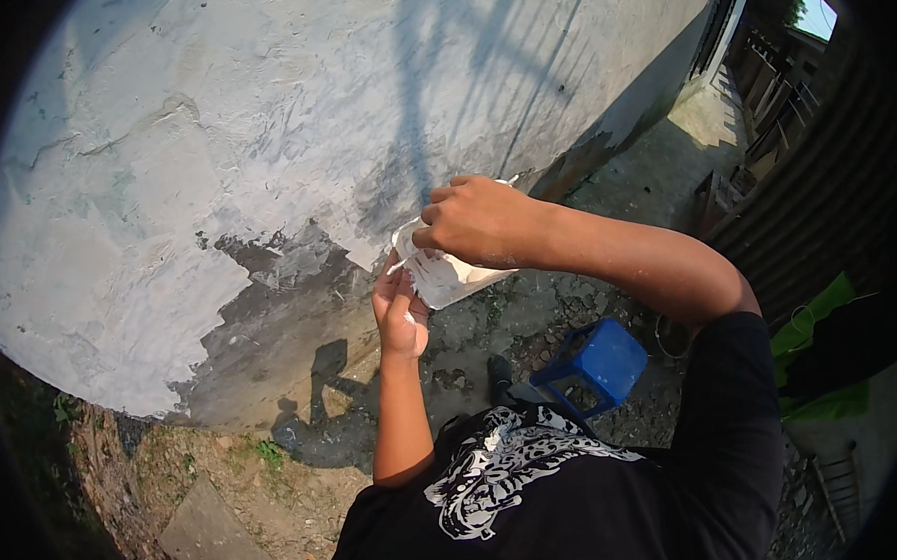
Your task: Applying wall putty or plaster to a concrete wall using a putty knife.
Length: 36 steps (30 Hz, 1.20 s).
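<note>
A white tub [444,292] of thick white paste is held up in front of the wall. My left hand [400,317] grips its left side, fingers and thumb closed round the edge, with white smears on the skin. Over the top of the tub, my right hand [481,219] is closed, knuckles up. A thin whitish tool [512,180] pokes out beyond its far side, and a thin white end shows near my left fingers. Most of the tool is hidden by the right hand, so its exact kind is unclear.
The wall [191,111] has rough white coating, with bare grey patches [271,333] low down. A blue plastic stool [612,361] stands on the rough ground to my right. Corrugated sheeting [815,194] lines the right side, and a concrete path [655,191] runs along the wall.
</note>
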Each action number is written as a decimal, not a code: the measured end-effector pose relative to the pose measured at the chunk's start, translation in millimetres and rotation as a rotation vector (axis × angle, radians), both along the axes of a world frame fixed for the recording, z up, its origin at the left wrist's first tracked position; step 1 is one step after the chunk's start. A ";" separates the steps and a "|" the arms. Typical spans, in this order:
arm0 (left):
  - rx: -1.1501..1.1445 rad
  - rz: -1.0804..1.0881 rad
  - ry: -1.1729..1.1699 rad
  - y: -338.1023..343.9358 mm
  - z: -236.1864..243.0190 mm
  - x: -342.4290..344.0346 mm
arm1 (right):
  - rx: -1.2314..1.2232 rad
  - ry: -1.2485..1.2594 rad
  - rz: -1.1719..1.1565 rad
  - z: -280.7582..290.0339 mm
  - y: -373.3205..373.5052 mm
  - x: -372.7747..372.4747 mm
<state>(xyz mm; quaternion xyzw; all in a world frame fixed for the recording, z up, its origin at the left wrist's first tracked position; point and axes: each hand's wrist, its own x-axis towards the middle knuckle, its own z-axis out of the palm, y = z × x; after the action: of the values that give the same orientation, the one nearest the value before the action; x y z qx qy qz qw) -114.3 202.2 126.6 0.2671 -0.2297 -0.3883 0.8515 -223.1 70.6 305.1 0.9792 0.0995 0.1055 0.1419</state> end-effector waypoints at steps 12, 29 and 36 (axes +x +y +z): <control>-0.046 -0.168 0.061 16.3 -1.6 15.2 | -0.077 0.097 0.042 -3.7 15.1 5.2; 0.047 -0.191 -0.054 9.3 21.4 6.1 | -0.076 0.171 0.171 -1.4 20.0 -27.0; 0.048 -0.087 -0.140 5.8 28.5 7.5 | 0.094 0.062 -0.045 14.4 -4.7 -41.7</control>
<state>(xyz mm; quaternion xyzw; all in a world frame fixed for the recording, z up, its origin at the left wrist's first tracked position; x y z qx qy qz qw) -106.8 208.0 155.1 0.3038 -0.2906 -0.4109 0.8090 -264.8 65.9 319.5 0.9896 0.0769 0.0764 0.0949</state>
